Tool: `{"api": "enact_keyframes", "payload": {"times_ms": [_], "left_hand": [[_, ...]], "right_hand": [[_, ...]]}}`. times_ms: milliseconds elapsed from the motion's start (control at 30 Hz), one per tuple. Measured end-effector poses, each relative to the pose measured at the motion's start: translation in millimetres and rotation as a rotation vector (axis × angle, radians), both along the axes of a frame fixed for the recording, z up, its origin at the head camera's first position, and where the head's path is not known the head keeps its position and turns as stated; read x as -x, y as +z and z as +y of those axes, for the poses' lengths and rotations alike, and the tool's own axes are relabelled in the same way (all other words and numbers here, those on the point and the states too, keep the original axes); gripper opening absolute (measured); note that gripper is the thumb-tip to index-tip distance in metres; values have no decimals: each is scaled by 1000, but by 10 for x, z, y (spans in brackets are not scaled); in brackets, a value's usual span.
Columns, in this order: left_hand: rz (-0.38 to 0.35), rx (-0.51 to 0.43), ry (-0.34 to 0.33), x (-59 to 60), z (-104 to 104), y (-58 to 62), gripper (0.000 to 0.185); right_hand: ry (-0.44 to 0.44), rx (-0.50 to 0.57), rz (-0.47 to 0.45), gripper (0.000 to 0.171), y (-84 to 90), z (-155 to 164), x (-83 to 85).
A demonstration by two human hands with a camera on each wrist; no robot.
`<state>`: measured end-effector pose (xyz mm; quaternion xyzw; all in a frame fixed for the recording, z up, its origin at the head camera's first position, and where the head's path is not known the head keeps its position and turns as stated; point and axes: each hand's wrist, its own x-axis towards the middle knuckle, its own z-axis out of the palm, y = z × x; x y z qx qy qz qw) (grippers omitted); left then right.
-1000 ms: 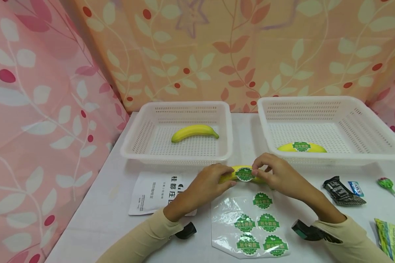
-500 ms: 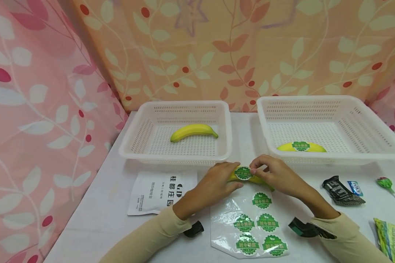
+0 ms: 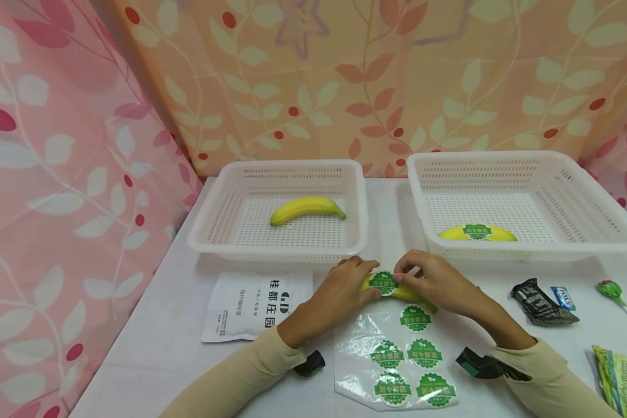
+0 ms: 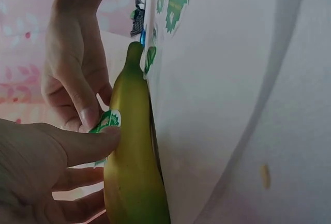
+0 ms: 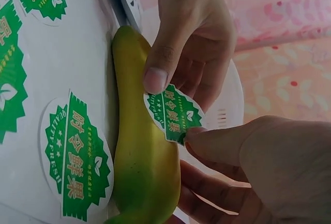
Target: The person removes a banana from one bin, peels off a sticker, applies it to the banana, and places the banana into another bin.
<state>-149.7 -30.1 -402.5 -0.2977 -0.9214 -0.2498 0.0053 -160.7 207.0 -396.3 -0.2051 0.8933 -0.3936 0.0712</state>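
White table covered by two white baskets, printed pouch, sticker sheet, banana, snack wrappers, lollipop.

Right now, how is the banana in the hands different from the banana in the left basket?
The held banana lies on the table with a green sticker being pressed onto it by the left hand and right hand. The basket banana is bare and untouched inside the left basket. Both are yellow.

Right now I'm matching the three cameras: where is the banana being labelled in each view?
Head: banana low centre, between both hands.
Left wrist: lower centre, upright against the table edge.
Right wrist: left of centre, upright.
Shared landmark: green sticker pressed onto it.
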Motion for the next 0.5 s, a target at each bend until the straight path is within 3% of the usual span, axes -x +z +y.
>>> {"api": "enact_keyframes", "payload": {"times_ms": [167,267,400,500], "left_hand": [[5,12,8,30,4,-34,53],[-1,8,8,33,3,-35,52],[-7,6,11,37,0,-33,50],[-2,10,16,45,-3,-43,51]], "right_hand": [[3,6,22,5,-22,-8,6],[10,22,85,8,-35,-18,1],[80,30,202,19,-47,-37,-13],[143,-18,226,25,-56,-52,-18]]}}
